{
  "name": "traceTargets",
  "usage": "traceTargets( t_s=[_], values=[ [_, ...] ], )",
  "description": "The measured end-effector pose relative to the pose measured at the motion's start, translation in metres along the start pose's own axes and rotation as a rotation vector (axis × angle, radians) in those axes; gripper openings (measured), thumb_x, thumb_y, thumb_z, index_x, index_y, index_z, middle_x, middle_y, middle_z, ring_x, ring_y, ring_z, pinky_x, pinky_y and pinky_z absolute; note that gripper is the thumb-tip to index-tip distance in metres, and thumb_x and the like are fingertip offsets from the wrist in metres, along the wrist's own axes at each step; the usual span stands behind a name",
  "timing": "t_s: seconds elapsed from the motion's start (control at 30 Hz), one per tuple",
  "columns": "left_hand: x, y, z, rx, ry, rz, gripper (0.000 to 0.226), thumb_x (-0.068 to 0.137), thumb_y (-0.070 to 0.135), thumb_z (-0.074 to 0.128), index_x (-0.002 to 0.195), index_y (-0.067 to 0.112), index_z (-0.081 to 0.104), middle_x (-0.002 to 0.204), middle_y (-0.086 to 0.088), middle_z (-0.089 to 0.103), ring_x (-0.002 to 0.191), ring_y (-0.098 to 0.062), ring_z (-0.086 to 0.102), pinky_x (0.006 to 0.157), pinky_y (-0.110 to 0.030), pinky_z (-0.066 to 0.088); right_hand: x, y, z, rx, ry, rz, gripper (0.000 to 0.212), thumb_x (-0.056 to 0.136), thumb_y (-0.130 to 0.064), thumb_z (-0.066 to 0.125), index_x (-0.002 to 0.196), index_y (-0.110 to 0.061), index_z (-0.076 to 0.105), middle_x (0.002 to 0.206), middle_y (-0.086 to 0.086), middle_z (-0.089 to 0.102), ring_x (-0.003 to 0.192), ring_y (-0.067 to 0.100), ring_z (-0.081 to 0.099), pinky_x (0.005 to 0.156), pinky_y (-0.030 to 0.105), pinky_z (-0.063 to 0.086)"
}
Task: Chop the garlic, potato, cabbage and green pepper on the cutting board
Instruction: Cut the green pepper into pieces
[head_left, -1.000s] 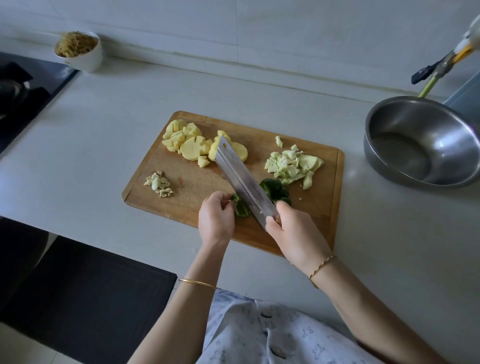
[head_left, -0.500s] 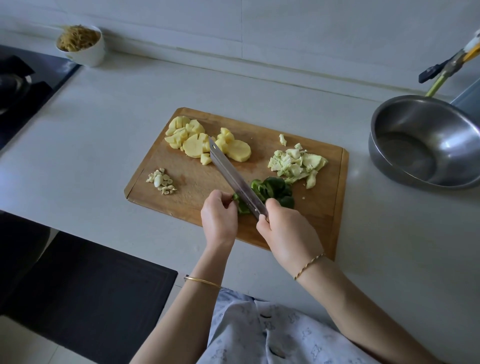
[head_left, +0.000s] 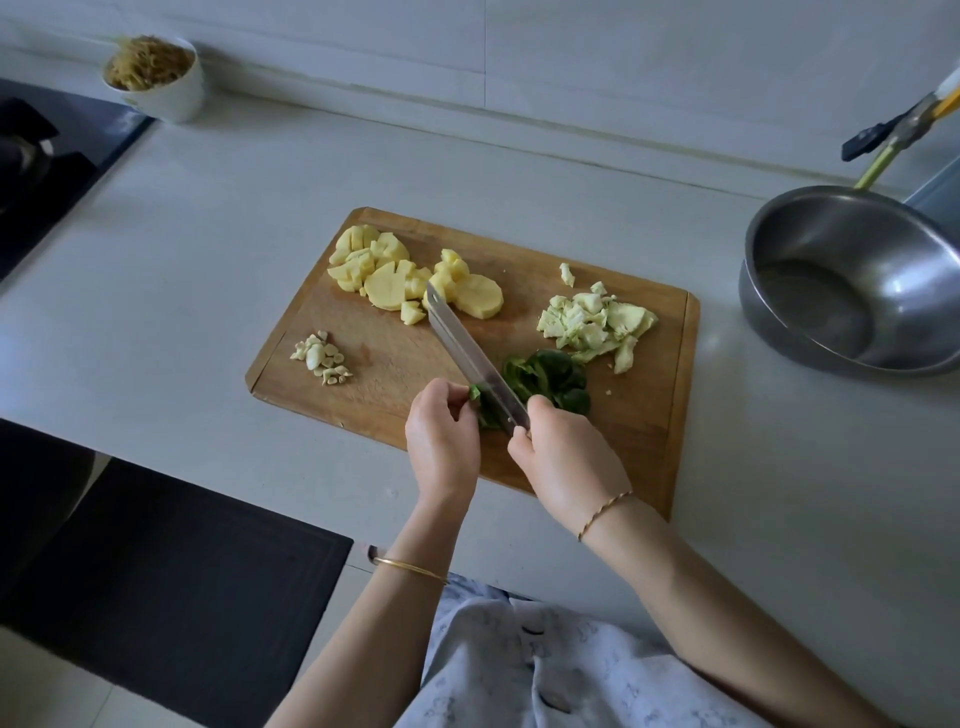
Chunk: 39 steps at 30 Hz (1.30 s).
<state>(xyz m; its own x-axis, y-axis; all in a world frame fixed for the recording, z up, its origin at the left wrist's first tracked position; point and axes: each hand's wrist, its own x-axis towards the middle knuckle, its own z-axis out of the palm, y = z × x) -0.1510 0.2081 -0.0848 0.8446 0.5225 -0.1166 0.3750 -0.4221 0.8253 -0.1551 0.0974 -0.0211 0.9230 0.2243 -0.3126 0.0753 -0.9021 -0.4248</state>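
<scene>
While right hand (head_left: 566, 462) grips knife (head_left: 467, 353), left hand (head_left: 441, 441) pinches green pepper (head_left: 550, 376); blade apparently touching it.

dk green pepper (head_left: 548, 382), yellow potato (head_left: 387, 283)

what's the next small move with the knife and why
Likely press the knife down through the green pepper: the right hand holds the blade across it, the left hand pinches its end, and garlic, potato and cabbage already lie chopped.
</scene>
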Motion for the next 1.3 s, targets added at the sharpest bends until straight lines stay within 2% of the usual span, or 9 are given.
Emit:
traceTargets(
  t_s=[0.13,0.3,0.4,0.5,0.67,0.8,0.9,1.03,1.3],
  values=[
    [-0.003,0.000,0.000,0.006,0.000,0.020,0.013,0.088,0.003,0.059,0.085,0.015,0.057,0.086,0.001,0.061,0.082,-0.016,0.057,0.070,-0.027,0.049,0.007,-0.002,0.004,0.045,-0.005,0.019,0.014,0.100,-0.022,0.040,0.090,-0.012,0.042,0.078,0.002,0.052,0.072,0.023,0.058,0.059,0.031,0.047],
    [-0.003,0.000,-0.004,0.005,-0.030,0.006,0.017,0.089,0.008,0.060,0.100,0.017,0.050,0.092,0.003,0.059,0.085,-0.013,0.056,0.071,-0.026,0.048,0.015,0.000,0.009,0.142,0.041,0.053,0.017,0.100,-0.023,0.040,0.086,-0.012,0.041,0.070,0.001,0.050,0.071,0.025,0.057,0.057,0.031,0.041],
    [0.000,-0.004,-0.007,0.027,-0.059,0.027,0.019,0.089,0.009,0.061,0.105,0.016,0.052,0.097,0.003,0.061,0.089,-0.014,0.058,0.073,-0.027,0.050,0.016,0.009,0.001,0.265,0.003,0.058,0.020,0.099,-0.023,0.041,0.087,-0.007,0.045,0.065,0.001,0.048,0.053,0.020,0.051,0.047,0.032,0.044],
    [0.006,-0.007,-0.012,0.047,-0.127,0.045,0.020,0.088,0.009,0.063,0.107,0.013,0.056,0.098,-0.001,0.063,0.087,-0.015,0.060,0.071,-0.024,0.050,0.013,0.017,-0.013,0.392,0.017,0.036,0.026,0.098,-0.024,0.042,0.090,0.000,0.046,0.064,0.008,0.051,0.036,0.014,0.045,0.031,0.023,0.037],
    [0.013,-0.001,-0.017,0.084,-0.263,0.035,0.031,0.085,0.003,0.056,0.114,0.014,0.056,0.107,-0.006,0.057,0.084,-0.011,0.057,0.071,-0.026,0.051,0.013,0.034,-0.044,0.493,0.129,0.030,0.024,0.094,-0.023,0.045,0.088,0.000,0.044,0.057,0.007,0.047,0.030,0.016,0.040,0.033,0.025,0.038],
    [0.014,0.009,-0.019,0.200,-0.359,0.059,0.049,0.079,0.007,0.055,0.127,0.014,0.049,0.123,-0.006,0.043,0.108,-0.023,0.050,0.092,-0.033,0.047,0.007,0.044,-0.045,0.469,0.150,0.065,0.027,0.094,-0.024,0.046,0.074,-0.008,0.035,0.056,0.008,0.044,0.032,0.022,0.039,0.037,0.035,0.042],
    [0.015,0.019,-0.021,0.381,-0.417,0.135,0.066,0.079,0.018,0.062,0.140,0.019,0.035,0.135,-0.006,0.033,0.126,-0.027,0.028,0.096,-0.029,0.031,0.004,0.048,-0.043,0.464,0.169,0.080,0.029,0.094,-0.024,0.046,0.072,-0.013,0.031,0.057,0.008,0.044,0.033,0.022,0.038,0.035,0.031,0.042],
    [0.028,0.030,-0.018,0.558,-0.498,0.330,0.089,0.078,0.049,0.070,0.149,0.027,0.021,0.144,-0.006,0.028,0.132,-0.029,0.022,0.104,-0.040,0.032,0.003,0.051,-0.042,0.485,0.189,0.105,0.027,0.094,-0.023,0.046,0.073,-0.012,0.033,0.060,0.008,0.045,0.035,0.024,0.039,0.035,0.036,0.045],
    [0.046,0.035,-0.001,0.712,-0.576,0.505,0.069,0.079,0.053,0.067,0.138,0.033,0.037,0.133,-0.001,0.042,0.122,-0.024,0.036,0.099,-0.040,0.036,0.001,0.058,-0.041,0.437,0.200,0.100,0.028,0.096,-0.025,0.044,0.072,-0.014,0.034,0.063,0.011,0.049,0.035,0.018,0.041,0.033,0.025,0.040]
  ],
)
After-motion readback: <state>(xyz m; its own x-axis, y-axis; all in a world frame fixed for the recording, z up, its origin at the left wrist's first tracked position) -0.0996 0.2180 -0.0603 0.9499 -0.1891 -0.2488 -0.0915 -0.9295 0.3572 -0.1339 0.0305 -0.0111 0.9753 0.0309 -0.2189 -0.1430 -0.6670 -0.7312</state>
